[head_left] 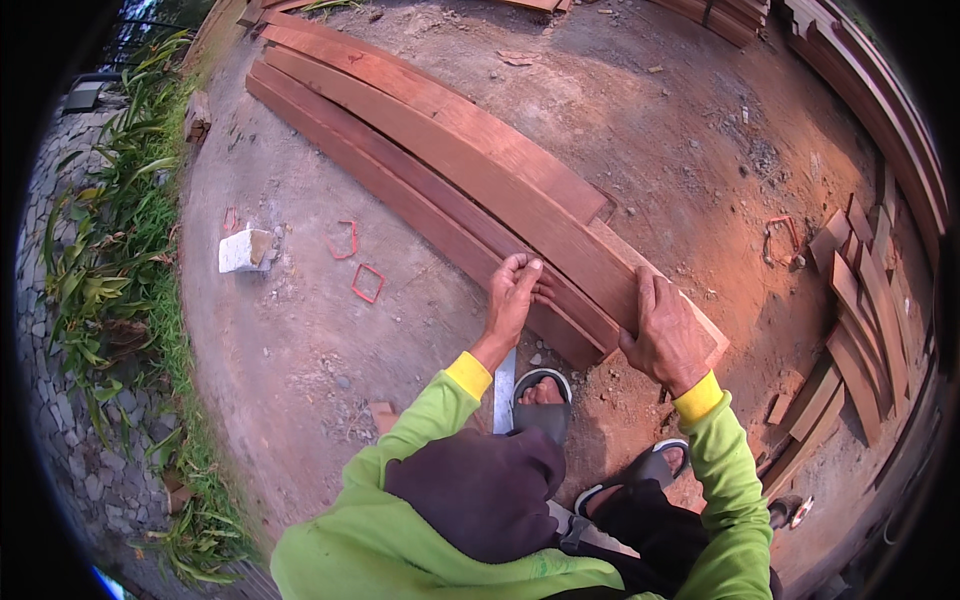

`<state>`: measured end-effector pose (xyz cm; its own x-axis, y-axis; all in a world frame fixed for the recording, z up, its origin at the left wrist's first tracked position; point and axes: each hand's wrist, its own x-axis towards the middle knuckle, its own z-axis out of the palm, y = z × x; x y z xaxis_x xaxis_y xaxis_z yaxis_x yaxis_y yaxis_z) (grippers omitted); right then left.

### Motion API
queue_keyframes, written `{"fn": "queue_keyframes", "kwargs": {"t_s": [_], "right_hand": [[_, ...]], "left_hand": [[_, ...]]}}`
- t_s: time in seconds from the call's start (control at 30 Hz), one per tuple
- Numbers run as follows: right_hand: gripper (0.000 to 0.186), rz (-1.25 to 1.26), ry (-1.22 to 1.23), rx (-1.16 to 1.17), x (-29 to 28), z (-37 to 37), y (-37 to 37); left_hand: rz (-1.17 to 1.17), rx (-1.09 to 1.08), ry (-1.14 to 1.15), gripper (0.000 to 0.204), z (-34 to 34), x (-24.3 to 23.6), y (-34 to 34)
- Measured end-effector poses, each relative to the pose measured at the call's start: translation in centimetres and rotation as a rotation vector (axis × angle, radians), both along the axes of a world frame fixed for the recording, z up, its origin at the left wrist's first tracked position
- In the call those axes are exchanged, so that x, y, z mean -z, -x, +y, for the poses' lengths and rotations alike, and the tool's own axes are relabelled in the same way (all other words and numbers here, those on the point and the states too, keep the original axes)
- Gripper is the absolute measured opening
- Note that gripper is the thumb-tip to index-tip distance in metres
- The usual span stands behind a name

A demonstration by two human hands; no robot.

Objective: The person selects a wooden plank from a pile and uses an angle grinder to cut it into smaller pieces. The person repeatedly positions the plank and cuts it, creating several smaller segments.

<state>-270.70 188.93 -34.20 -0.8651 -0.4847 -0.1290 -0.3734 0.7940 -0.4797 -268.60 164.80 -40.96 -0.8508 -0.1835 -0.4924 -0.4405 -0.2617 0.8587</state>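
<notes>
Hands [668, 332] at boards [470, 178], faint shirt print [553, 566]

lime-green long-sleeved top [335, 540] with bright yellow cuffs [699, 397] — a faint print [555, 566] on the green — dark plum cloth [480, 492] at the front, black trousers [648, 530], dark grey open-toed sandals [541, 419] with pale-edged soles [590, 497].

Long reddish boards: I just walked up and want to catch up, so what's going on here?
The person's right hand grips the near end of a long board, fingers over its top. The left hand is over the boards beside it, thumb and fingers drawn together; whether it holds anything is unclear. Loose pieces of wood lie heaped off to the right.
</notes>
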Motion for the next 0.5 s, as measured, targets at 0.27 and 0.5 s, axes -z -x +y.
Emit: {"fn": "queue_keyframes", "kwargs": {"t_s": [0.27,0.5], "right_hand": [[0.077,-0.107,-0.301,0.000,-5.2,13.6,-1.9],[0.066,-0.080,-0.646,0.210,-11.7,27.5,-13.4]], "left_hand": [[0.361,0.081,0.823,0.042,-1.3,-1.9,0.6],[0.773,0.541,1.629,0.103,-2.6,-6.1,7.8]]}}
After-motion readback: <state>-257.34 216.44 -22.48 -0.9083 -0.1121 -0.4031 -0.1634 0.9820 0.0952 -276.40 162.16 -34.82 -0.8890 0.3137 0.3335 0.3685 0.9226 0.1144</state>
